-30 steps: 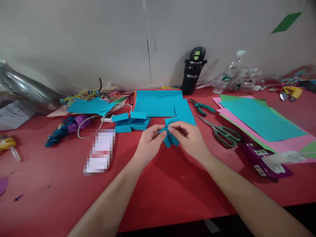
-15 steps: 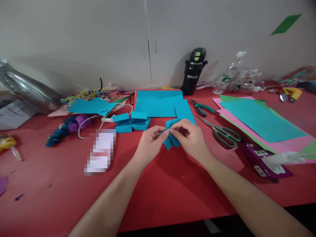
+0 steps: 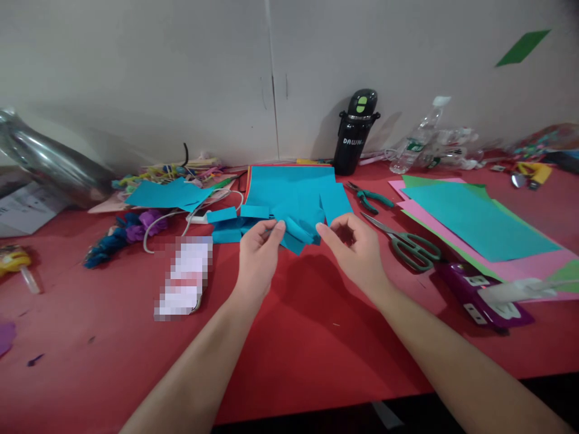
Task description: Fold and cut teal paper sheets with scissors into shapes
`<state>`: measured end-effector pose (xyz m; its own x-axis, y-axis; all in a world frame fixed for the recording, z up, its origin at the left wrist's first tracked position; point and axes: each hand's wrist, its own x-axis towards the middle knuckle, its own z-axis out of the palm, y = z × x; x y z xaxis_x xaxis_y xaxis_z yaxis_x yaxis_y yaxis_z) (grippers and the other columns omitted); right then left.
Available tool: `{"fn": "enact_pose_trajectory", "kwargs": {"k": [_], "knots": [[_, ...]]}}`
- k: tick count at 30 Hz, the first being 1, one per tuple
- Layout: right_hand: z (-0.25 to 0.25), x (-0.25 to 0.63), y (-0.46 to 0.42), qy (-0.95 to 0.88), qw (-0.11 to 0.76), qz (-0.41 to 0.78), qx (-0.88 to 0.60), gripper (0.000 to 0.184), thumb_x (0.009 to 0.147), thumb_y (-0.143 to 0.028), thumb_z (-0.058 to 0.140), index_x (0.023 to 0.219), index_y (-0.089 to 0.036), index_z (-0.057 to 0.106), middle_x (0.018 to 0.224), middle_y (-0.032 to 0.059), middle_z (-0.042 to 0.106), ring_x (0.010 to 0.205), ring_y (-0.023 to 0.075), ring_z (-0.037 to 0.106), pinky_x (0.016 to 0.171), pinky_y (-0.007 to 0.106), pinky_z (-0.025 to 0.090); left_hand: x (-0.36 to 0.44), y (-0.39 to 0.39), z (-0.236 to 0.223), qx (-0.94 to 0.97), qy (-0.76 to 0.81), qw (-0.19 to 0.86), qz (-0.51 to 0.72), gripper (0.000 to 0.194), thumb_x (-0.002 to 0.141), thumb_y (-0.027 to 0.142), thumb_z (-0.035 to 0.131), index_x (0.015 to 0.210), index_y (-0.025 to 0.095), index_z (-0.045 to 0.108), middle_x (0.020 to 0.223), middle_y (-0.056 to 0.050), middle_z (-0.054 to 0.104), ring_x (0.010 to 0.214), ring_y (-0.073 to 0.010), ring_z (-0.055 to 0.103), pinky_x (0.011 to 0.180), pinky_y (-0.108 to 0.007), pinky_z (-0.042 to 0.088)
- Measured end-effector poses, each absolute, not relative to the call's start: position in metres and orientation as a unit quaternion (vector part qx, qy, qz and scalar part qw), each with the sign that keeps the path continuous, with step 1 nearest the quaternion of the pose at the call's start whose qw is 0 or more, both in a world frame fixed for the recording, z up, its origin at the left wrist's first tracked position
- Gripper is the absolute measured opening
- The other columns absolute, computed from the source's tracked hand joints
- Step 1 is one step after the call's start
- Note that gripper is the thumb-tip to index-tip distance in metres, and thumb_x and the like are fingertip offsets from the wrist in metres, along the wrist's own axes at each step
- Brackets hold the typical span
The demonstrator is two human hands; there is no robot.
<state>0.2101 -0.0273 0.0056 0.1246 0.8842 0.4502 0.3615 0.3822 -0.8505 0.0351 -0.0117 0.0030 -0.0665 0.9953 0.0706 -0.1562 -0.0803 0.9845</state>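
Between my hands, above the red table, is a folded piece of blue paper with creased flaps. My left hand pinches its left edge between thumb and fingertips. At the opposite edge, my right hand grips the paper with thumb and curled fingers. Just left of it lies another folded blue paper piece, partly behind my left hand. Flat blue sheets lie behind the piece I hold and blend with it in colour.
Scissors and pliers lie to the right, near stacked coloured paper and a purple power strip. A black flask stands at the back. A pixelated white item and a cable lie left.
My hands have moved apart, the left one leftward. The bunched blue paper between them is now spread wider and held at its two sides.
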Motion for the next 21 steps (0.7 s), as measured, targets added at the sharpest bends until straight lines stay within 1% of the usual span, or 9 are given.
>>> {"fn": "enact_pose_trajectory", "kwargs": {"k": [2, 4, 8, 11, 13, 15, 17, 19, 21], "knots": [[0.006, 0.21, -0.028, -0.605, 0.557, 0.251, -0.511, 0.031, 0.087, -0.043, 0.07, 0.074, -0.023, 0.052, 0.07, -0.0021, 0.05, 0.064, 0.014, 0.046, 0.06, 0.029, 0.042, 0.033, -0.009, 0.002, 0.423, 0.433, 0.503, 0.617, 0.024, 0.085, 0.042, 0.071, 0.088, 0.018, 0.066, 0.084, -0.003, 0.071, 0.078, -0.0163, 0.067, 0.073, -0.03, 0.054], [0.004, 0.207, -0.028, -0.603, 0.533, 0.297, -0.514, 0.031, 0.083, -0.047, 0.074, 0.078, -0.022, 0.056, 0.074, -0.0005, 0.056, 0.066, 0.015, 0.051, 0.06, 0.029, 0.044, 0.033, -0.007, 0.003, 0.389, 0.412, 0.514, 0.644, 0.022, 0.084, 0.039, 0.072, 0.087, 0.019, 0.065, 0.087, -0.002, 0.07, 0.081, -0.0152, 0.068, 0.074, -0.029, 0.055], [-0.004, 0.199, -0.028, -0.6, 0.465, 0.439, -0.481, 0.034, 0.079, -0.051, 0.076, 0.091, -0.021, 0.066, 0.088, 0.0058, 0.07, 0.08, 0.0211, 0.065, 0.072, 0.035, 0.053, 0.039, -0.011, 0.006, 0.336, 0.389, 0.571, 0.639, 0.021, 0.078, 0.035, 0.078, 0.087, 0.021, 0.065, 0.086, 0.001, 0.07, 0.082, -0.0142, 0.069, 0.073, -0.027, 0.055], [-0.005, 0.195, -0.028, -0.564, 0.508, 0.485, -0.435, 0.032, 0.083, -0.047, 0.074, 0.101, -0.022, 0.068, 0.101, 0.0075, 0.073, 0.093, 0.023, 0.068, 0.082, 0.038, 0.055, 0.046, -0.017, 0.007, 0.32, 0.389, 0.615, 0.607, 0.021, 0.077, 0.034, 0.079, 0.087, 0.019, 0.069, 0.086, -0.001, 0.07, 0.082, -0.0142, 0.068, 0.072, -0.025, 0.055], [-0.003, 0.195, -0.027, -0.544, 0.538, 0.476, -0.434, 0.027, 0.083, -0.046, 0.073, 0.096, -0.022, 0.07, 0.099, 0.0065, 0.073, 0.09, 0.0219, 0.067, 0.081, 0.037, 0.054, 0.049, -0.019, 0.007, 0.307, 0.384, 0.631, 0.6, 0.019, 0.078, 0.032, 0.079, 0.086, 0.018, 0.069, 0.087, -0.001, 0.07, 0.082, -0.0131, 0.067, 0.074, -0.025, 0.055], [-0.001, 0.198, -0.026, -0.52, 0.552, 0.461, -0.461, 0.027, 0.082, -0.047, 0.075, 0.082, -0.021, 0.068, 0.083, 0.0036, 0.07, 0.076, 0.0189, 0.063, 0.073, 0.035, 0.052, 0.05, -0.021, 0.007, 0.307, 0.378, 0.642, 0.592, 0.017, 0.079, 0.03, 0.079, 0.083, 0.017, 0.068, 0.088, -0.001, 0.069, 0.083, -0.013, 0.067, 0.078, -0.026, 0.056], [0.0, 0.201, -0.024, -0.494, 0.568, 0.462, -0.469, 0.032, 0.08, -0.047, 0.076, 0.071, -0.021, 0.061, 0.07, -0.0005, 0.061, 0.066, 0.0155, 0.056, 0.067, 0.032, 0.05, 0.05, -0.023, 0.007, 0.332, 0.369, 0.652, 0.573, 0.016, 0.081, 0.03, 0.077, 0.085, 0.017, 0.069, 0.092, -0.002, 0.07, 0.088, -0.015, 0.067, 0.081, -0.029, 0.056], [0.001, 0.203, -0.022, -0.474, 0.586, 0.483, -0.446, 0.034, 0.081, -0.046, 0.076, 0.069, -0.021, 0.056, 0.07, -0.0022, 0.055, 0.066, 0.0143, 0.053, 0.066, 0.031, 0.049, 0.05, -0.024, 0.006, 0.371, 0.366, 0.655, 0.546, 0.018, 0.083, 0.031, 0.075, 0.094, 0.017, 0.071, 0.1, -0.006, 0.071, 0.093, -0.0178, 0.067, 0.082, -0.031, 0.056], [0.001, 0.205, -0.02, -0.455, 0.598, 0.504, -0.427, 0.032, 0.08, -0.045, 0.077, 0.072, -0.022, 0.056, 0.074, -0.0021, 0.055, 0.068, 0.0146, 0.053, 0.067, 0.031, 0.05, 0.05, -0.026, 0.006, 0.411, 0.375, 0.65, 0.518, 0.024, 0.083, 0.031, 0.075, 0.102, 0.016, 0.073, 0.104, -0.008, 0.072, 0.092, -0.0193, 0.067, 0.081, -0.033, 0.056]]}}
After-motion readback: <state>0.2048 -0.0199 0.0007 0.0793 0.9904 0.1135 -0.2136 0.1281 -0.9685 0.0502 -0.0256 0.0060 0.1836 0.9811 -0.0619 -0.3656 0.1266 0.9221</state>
